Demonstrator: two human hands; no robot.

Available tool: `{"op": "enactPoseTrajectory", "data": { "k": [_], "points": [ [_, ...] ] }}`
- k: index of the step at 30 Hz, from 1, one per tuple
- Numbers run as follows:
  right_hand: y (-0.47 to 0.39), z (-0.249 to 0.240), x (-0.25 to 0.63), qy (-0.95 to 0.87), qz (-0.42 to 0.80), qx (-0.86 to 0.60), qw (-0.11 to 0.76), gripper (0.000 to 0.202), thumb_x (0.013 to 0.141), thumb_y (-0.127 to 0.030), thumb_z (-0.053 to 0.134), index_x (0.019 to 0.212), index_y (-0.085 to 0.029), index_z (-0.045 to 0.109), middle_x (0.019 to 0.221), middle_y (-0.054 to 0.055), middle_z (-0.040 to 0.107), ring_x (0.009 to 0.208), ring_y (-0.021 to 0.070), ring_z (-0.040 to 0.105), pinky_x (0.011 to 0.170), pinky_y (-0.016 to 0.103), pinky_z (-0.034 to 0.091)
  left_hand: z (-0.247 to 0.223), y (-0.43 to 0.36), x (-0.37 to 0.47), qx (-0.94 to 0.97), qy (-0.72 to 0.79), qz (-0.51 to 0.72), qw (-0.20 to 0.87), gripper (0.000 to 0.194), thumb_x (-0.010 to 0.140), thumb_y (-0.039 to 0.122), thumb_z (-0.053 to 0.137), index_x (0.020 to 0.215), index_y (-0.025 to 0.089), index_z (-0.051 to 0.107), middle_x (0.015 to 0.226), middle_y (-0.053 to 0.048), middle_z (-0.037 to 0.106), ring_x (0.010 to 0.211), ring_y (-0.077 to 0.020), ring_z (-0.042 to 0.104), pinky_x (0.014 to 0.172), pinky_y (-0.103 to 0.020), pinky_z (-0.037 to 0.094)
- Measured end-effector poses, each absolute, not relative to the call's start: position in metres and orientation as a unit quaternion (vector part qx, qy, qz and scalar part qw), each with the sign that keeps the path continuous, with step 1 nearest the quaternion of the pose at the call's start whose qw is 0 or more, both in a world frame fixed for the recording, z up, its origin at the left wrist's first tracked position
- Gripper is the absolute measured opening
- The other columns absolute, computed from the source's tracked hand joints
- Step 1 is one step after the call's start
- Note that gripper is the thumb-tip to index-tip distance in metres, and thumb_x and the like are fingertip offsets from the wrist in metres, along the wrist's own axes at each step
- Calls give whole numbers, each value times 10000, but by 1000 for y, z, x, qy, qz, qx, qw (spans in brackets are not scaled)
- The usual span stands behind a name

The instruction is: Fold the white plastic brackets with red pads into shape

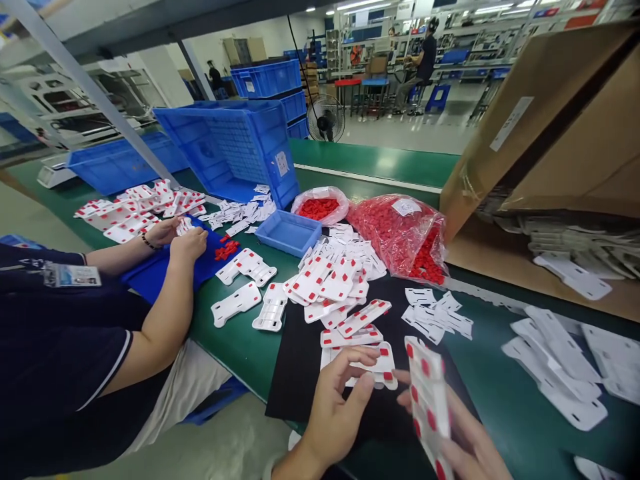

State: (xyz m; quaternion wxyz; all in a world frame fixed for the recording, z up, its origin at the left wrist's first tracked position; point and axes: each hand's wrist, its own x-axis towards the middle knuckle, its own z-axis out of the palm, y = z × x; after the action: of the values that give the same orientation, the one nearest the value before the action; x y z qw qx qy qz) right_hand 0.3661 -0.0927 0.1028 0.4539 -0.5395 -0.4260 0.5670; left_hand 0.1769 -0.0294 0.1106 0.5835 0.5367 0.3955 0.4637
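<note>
While the right hand (470, 443) grips a stack of light, stiff white plastic plates with red tabs (429, 407) by its edges, the left hand (337, 410) hovers half-open and empty.

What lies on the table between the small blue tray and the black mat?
In the head view, between the small blue tray and the black mat lies a heap of white plastic plates with red inserts, spilling onto the mat's far edge.

Factory hall, pale glossy floor (410, 137), white back wall (273, 33), ceiling strip lights (357, 5). Green table (380, 163) runs across, a grey diagonal strut (95, 93) rising at its left edge. Behind it: standing fan (325, 119), stacked blue crates (270, 80), red and blue stools (363, 90), shelving racks (480, 33) along the far side.
</note>
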Motion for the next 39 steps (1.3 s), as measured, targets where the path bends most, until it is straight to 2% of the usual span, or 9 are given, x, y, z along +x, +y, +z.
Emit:
{"op": "enactPoseTrajectory", "data": {
  "k": [2,5,9,16,21,25,28,32,39],
  "points": [
    [-94,99,362,-505,454,-600,422,643,840,-508,556,1416,-266,403,1430,69,469,1210,264,545,1011,359,458,113,-30,179,540,376,449,604,243,942,349,525,1065,151,590,1108,-124,622,1028,-219,596,857,-330,496],
    [-95,95,356,-603,294,-642,373,642,865,-413,546,1454,-293,323,1443,44,446,1289,265,467,1013,357,462,118,-31,182,552,355,431,619,340,905,412,563,1077,121,602,966,-115,629,859,-181,605,768,-292,504],
    [-95,97,351,-641,208,-642,366,652,873,-370,516,1476,-288,281,1420,60,452,1255,295,486,986,407,481,124,-33,189,576,371,395,613,371,842,435,625,946,78,618,776,-87,611,690,-141,568,640,-241,472],
    [-100,86,370,-640,346,-593,345,678,878,-353,560,1485,-261,273,1462,80,423,1291,254,469,993,323,481,126,-32,193,599,380,400,579,323,884,419,571,810,105,592,689,-46,579,619,-108,522,599,-216,438],
    [-98,89,380,-574,525,-515,360,666,875,-382,565,1479,-234,325,1486,98,383,1346,266,379,1061,356,379,121,-23,187,611,388,521,454,393,793,466,696,1020,156,609,939,-85,613,878,-200,575,811,-326,470],
    [-98,98,374,-533,596,-488,350,662,864,-442,563,1462,-238,366,1495,101,364,1344,265,385,1071,363,359,124,-11,191,587,310,597,452,382,969,462,413,964,160,646,886,-95,621,868,-212,589,795,-364,465],
    [-100,101,367,-533,608,-474,349,653,856,-436,578,1454,-262,382,1476,91,398,1342,259,387,1071,362,356,128,-6,203,576,291,599,474,559,1000,486,273,754,145,642,719,-86,614,698,-180,573,682,-338,446],
    [-105,103,360,-544,580,-501,342,635,837,-406,602,1431,-265,427,1433,93,458,1309,268,436,1038,377,399,130,-8,217,542,306,625,471,669,995,524,209,536,149,520,500,-44,487,506,-129,453,558,-301,366],
    [-108,105,354,-591,511,-548,301,724,771,-317,647,1449,-290,394,1422,66,474,1281,271,478,1034,421,412,131,-9,218,477,292,693,454,661,995,522,228,508,134,449,441,-13,395,462,-96,370,537,-273,317]
  ]
}}
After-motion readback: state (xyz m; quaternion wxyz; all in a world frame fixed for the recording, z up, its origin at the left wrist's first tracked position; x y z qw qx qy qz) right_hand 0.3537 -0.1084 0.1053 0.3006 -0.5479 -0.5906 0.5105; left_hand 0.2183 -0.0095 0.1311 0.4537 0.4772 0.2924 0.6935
